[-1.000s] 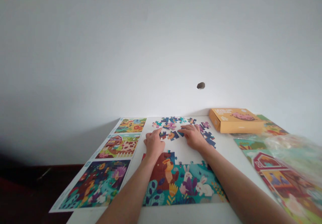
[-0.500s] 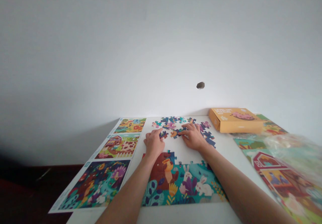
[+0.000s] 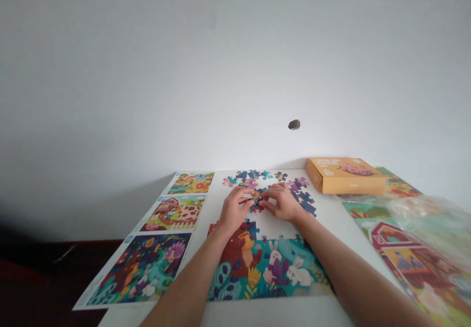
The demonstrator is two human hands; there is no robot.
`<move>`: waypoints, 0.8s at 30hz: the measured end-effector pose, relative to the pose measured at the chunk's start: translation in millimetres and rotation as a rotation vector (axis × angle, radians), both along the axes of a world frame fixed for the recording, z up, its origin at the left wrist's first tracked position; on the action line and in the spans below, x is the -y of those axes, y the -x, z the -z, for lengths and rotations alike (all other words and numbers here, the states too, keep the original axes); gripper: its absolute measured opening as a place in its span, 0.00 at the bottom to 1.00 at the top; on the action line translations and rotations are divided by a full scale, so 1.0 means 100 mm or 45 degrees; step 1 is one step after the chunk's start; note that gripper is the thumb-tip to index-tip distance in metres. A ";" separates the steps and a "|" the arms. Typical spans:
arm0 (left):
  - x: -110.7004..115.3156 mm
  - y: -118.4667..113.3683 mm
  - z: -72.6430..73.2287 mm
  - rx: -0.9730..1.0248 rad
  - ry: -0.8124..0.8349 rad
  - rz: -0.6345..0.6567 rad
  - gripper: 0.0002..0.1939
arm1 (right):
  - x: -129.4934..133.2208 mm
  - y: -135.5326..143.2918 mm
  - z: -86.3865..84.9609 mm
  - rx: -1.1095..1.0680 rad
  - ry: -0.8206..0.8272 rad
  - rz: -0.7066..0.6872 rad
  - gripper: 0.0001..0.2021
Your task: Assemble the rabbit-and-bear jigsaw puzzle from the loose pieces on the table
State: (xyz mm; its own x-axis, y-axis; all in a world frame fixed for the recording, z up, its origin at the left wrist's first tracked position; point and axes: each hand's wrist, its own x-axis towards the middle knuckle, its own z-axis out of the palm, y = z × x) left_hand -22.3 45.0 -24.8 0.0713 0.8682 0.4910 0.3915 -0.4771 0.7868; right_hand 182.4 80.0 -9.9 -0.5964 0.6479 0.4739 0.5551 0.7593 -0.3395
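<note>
My left hand (image 3: pixel 234 210) and my right hand (image 3: pixel 281 202) meet over the middle of the table. Between their fingertips are dark jigsaw puzzle pieces (image 3: pixel 257 206) with an orange patch at the top. Both hands are closed in a pinch, the left on the left side of these pieces and the right on the other side. The fingers partly hide where the pieces touch. Nearer to me lies a joined puzzle section (image 3: pixel 272 273) with a brown bear and two white rabbits, its upper edge uneven.
Loose puzzle pieces (image 3: pixel 253 174) lie along the far edge, with more pieces (image 3: pixel 304 202) right of my right hand. A picture sheet (image 3: pixel 137 233) lies on the left. On the right are a yellow puzzle box (image 3: pixel 353 186), a farm picture sheet (image 3: pixel 397 256) and clear plastic wrapping (image 3: pixel 423 214).
My hands have come together. The left moved right with a dark piece, and the piece with the orange patch now sits between both hands, closer to me.
</note>
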 end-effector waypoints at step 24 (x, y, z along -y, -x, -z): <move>0.13 -0.05 -0.07 -0.956 0.184 -0.331 0.27 | -0.02 0.00 0.02 0.114 0.068 0.509 0.12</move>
State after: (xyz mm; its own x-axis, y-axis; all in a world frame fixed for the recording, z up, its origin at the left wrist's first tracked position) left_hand -17.2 31.9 -18.1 0.1248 0.9536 0.2741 0.9244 -0.2121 0.3169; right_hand 182.7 82.0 -11.5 -0.3301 0.8591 0.3912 0.8319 0.4606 -0.3094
